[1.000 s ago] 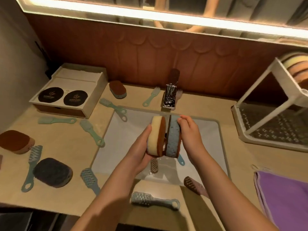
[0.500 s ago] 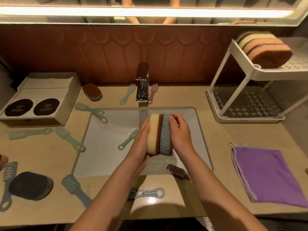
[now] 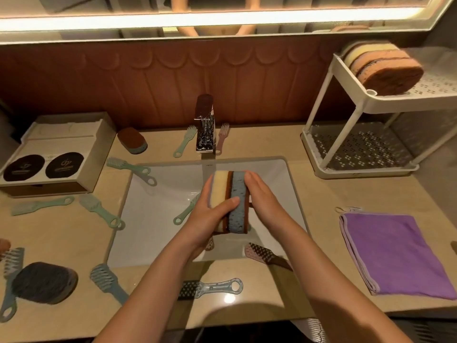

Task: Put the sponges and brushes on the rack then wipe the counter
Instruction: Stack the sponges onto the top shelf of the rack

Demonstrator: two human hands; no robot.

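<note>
Inspector: Sponges first. Where are they sitting?

Observer: Two are being held as one pack above the white sink basin (image 3: 158,206): a yellow foam sponge with a brown scouring face (image 3: 218,191) on the left, a blue-grey speckled sponge (image 3: 238,209) on the right, flat faces pressing together. The pack is standing on edge, its long axis running away from the person toward the chrome tap (image 3: 205,137).

Inspector: Grip?

Observer: The left hand (image 3: 205,224) is wrapping the yellow side, thumb lying across the top edge onto the blue-grey one. The right hand (image 3: 262,201) is pressing flat against the blue-grey side, fingers straight. Between them the pack is being clamped.

Inspector: Which way is the destination lying?

Observer: The white two-tier plastic rack (image 3: 408,105) is standing at the back right of the beige counter (image 3: 284,144), well apart from the pack and on the right hand's side. Its upper shelf is already carrying a row of oval sponges on edge (image 3: 385,68). In my judgement the right hand is sitting nearer, so the carry is pointing rightward, away and upward, with the pack's edge-on posture already suiting that row.

Inspector: Anything outstanding?

Observer: Pale green plastic brushes (image 3: 100,210) and a dark grey oval sponge (image 3: 44,282) are lying on the left counter; a folded purple cloth (image 3: 395,253) is lying to the right. Wiping is not yet beginning.
</note>
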